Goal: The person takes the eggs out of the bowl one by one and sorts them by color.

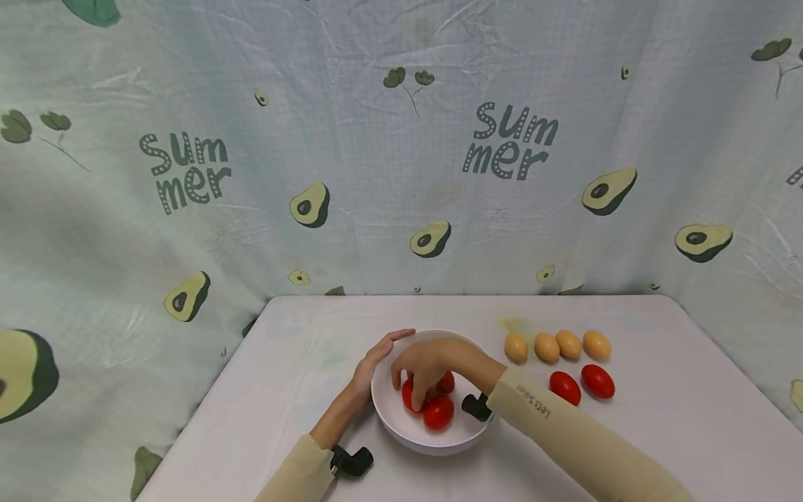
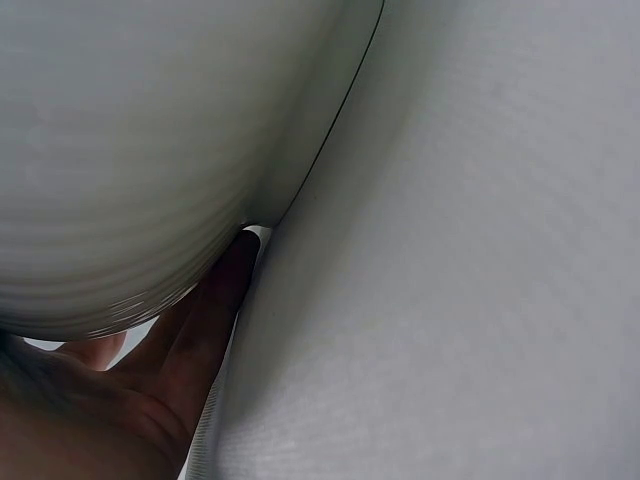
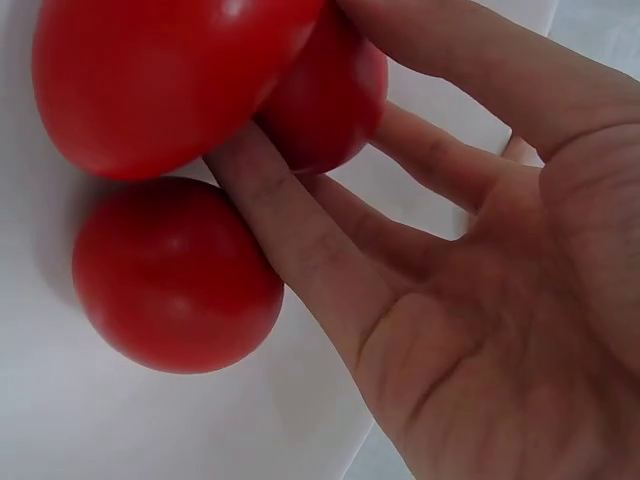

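A white bowl (image 1: 401, 436) stands on the table with three red eggs in it. My right hand (image 1: 433, 362) reaches down into the bowl. In the right wrist view its thumb and forefinger pinch one red egg (image 3: 335, 100). Another red egg (image 3: 180, 80) lies in front of it, and the third red egg (image 3: 178, 275) touches the forefinger's side. My left hand (image 1: 370, 369) rests along the bowl's left outside wall, its fingers stretched out. From the left wrist, the fingers (image 2: 205, 335) reach under the curved side of the bowl.
Right of the bowl, several tan eggs (image 1: 547, 346) lie in a row, the leftmost beside a yellowish mark (image 1: 516, 325) on the table. Two red eggs (image 1: 597, 381) lie in front of them. A printed curtain (image 1: 370, 139) hangs behind the white table (image 1: 301, 348).
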A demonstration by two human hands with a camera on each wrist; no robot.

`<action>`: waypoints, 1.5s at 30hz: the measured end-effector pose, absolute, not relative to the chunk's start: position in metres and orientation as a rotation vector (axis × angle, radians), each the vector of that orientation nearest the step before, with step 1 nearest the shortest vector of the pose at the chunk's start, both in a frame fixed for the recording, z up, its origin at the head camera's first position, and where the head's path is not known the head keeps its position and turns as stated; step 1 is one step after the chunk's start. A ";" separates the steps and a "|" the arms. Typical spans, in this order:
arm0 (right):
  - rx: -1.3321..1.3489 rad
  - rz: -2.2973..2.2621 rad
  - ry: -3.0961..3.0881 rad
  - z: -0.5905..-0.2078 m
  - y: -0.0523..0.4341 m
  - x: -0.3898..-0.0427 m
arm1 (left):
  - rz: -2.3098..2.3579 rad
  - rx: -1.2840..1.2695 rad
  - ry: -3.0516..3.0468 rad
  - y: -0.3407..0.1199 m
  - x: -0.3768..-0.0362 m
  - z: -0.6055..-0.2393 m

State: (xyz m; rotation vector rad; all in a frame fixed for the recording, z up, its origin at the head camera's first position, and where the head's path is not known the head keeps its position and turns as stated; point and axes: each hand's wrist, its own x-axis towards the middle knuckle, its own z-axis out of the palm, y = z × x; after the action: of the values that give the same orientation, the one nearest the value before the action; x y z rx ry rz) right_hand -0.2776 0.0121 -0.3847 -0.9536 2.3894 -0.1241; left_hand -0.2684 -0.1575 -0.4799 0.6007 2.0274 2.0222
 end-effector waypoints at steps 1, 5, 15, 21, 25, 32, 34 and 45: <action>-0.954 -0.111 2.392 -0.384 0.011 -0.277 | 2.023 0.599 2.020 -0.157 -0.268 -0.480; -0.959 -0.070 2.395 -0.384 0.010 -0.273 | 2.027 0.609 2.002 -0.157 -0.268 -0.479; -1.005 -0.039 2.400 -0.380 0.009 -0.270 | 2.022 0.613 2.011 -0.158 -0.267 -0.479; -1.056 -0.149 2.431 -0.379 0.017 -0.271 | 2.040 0.575 2.029 -0.156 -0.266 -0.481; -1.075 -0.238 2.442 -0.376 0.023 -0.273 | 2.026 0.570 2.032 -0.157 -0.266 -0.480; -1.065 -0.387 2.426 -0.366 0.036 -0.275 | 2.024 0.537 2.030 -0.157 -0.267 -0.479; -1.080 -0.420 2.430 -0.363 0.041 -0.275 | 2.028 0.534 2.025 -0.157 -0.267 -0.480; -1.134 -0.612 2.498 -0.344 0.073 -0.265 | 2.039 0.499 2.013 -0.157 -0.266 -0.479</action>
State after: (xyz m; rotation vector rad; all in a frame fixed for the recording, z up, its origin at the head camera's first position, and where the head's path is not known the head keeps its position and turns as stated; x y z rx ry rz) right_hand -0.2655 0.0731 -0.3441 -1.1338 2.4981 -0.6123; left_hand -0.2656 -0.1567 -0.4791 0.4989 2.0133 2.0386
